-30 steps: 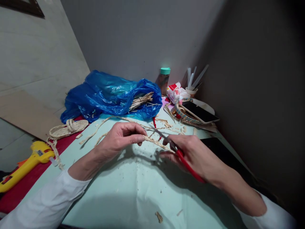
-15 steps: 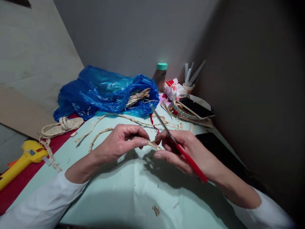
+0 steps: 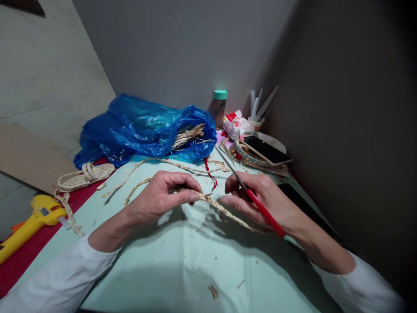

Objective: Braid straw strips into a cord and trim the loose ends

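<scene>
A braided straw cord (image 3: 224, 210) is pinched between the thumb and fingers of my left hand (image 3: 169, 193). From there it runs to the right and passes under my right hand (image 3: 257, 198). Red-handled scissors (image 3: 265, 212) rest in my right hand, blades pointing up and left toward the blue bag. The right thumb and fingertips are curled, with a small gap between them, just right of the cord's upper part. More cord (image 3: 138, 187) comes out behind my left hand.
Behind lies a blue plastic bag (image 3: 137, 126) with straw inside. A woven sandal (image 3: 86, 176) and yellow glue gun (image 3: 32, 224) are at the left. A phone (image 3: 267, 150), tissue pack (image 3: 236, 124), capped jar (image 3: 218, 106) and red cord (image 3: 210, 175) sit toward the back right.
My right hand has moved right with the scissors, away from the left fingertips. More of the braided cord now shows between and below the hands. My left hand has barely moved.
</scene>
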A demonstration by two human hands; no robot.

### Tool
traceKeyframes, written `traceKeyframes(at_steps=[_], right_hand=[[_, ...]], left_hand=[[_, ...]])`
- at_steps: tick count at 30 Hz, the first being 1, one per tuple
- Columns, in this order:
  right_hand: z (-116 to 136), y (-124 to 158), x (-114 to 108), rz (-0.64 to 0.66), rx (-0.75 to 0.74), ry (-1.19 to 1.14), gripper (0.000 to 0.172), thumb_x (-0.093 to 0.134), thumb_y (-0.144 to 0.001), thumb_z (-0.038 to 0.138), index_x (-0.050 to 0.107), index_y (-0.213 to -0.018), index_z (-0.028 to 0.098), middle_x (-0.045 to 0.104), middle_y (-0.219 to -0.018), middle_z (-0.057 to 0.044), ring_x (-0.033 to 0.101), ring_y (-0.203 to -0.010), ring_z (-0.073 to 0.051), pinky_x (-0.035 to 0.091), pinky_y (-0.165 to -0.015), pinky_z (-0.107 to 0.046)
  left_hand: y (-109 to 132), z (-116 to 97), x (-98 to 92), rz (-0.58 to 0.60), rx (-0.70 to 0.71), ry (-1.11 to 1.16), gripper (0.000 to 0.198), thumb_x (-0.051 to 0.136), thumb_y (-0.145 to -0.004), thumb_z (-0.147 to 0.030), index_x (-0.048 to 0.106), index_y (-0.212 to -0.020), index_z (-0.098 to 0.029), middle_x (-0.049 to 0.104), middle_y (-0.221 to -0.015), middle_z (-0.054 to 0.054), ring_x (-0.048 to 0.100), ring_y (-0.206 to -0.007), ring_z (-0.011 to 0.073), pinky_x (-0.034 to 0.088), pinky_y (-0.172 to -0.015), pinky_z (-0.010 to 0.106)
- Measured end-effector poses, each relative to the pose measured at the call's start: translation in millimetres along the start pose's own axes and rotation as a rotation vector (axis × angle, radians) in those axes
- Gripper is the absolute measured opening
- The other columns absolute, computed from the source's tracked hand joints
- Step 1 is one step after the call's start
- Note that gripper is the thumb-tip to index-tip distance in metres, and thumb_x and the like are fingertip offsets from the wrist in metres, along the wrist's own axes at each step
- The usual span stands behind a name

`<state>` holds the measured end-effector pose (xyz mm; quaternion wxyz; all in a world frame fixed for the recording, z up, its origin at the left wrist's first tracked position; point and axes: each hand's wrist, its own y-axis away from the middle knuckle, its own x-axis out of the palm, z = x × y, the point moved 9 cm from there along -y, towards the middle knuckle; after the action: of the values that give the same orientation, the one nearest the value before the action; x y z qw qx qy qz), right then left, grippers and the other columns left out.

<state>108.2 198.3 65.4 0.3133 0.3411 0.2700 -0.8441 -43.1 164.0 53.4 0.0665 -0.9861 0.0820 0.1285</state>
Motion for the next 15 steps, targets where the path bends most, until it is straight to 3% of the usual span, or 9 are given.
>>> traceKeyframes(at_steps=[5,9,15], right_hand=[[11.2,7.6,10.7,0.176,-0.081,0.168,0.024,0.057,-0.084,0.038,0.043,-0.076,0.02,0.047,-0.068,0.003,0.036,-0.058,-0.011,0.028,-0.055,-0.025],[5.7,9.1,16.9,0.241,0.016,0.313,0.02,0.052,-0.085,0.033,0.038,-0.077,0.022,0.05,-0.072,0.002,0.038,-0.058,-0.013,0.028,-0.056,-0.027],[10.1,8.8,24.1,0.282,-0.007,0.433,0.009,0.047,-0.08,0.02,0.039,-0.078,0.023,0.052,-0.077,0.001,0.039,-0.056,-0.013,0.022,-0.053,-0.028]], left_hand=[[-0.4,0.3,-12.4,-0.058,-0.001,0.098,0.01,0.071,-0.078,-0.026,0.07,-0.08,-0.015,0.062,-0.074,0.0,0.053,-0.067,0.0095,0.041,-0.06,0.019],[0.6,-0.7,-15.0,-0.059,0.005,0.12,0.01,0.072,-0.076,-0.025,0.07,-0.08,-0.016,0.061,-0.075,0.0,0.051,-0.066,0.0088,0.039,-0.059,0.018],[0.3,-0.5,-17.2,-0.064,0.016,0.163,0.009,0.073,-0.075,-0.024,0.07,-0.079,-0.016,0.062,-0.074,0.0,0.051,-0.065,0.0083,0.039,-0.058,0.017]])
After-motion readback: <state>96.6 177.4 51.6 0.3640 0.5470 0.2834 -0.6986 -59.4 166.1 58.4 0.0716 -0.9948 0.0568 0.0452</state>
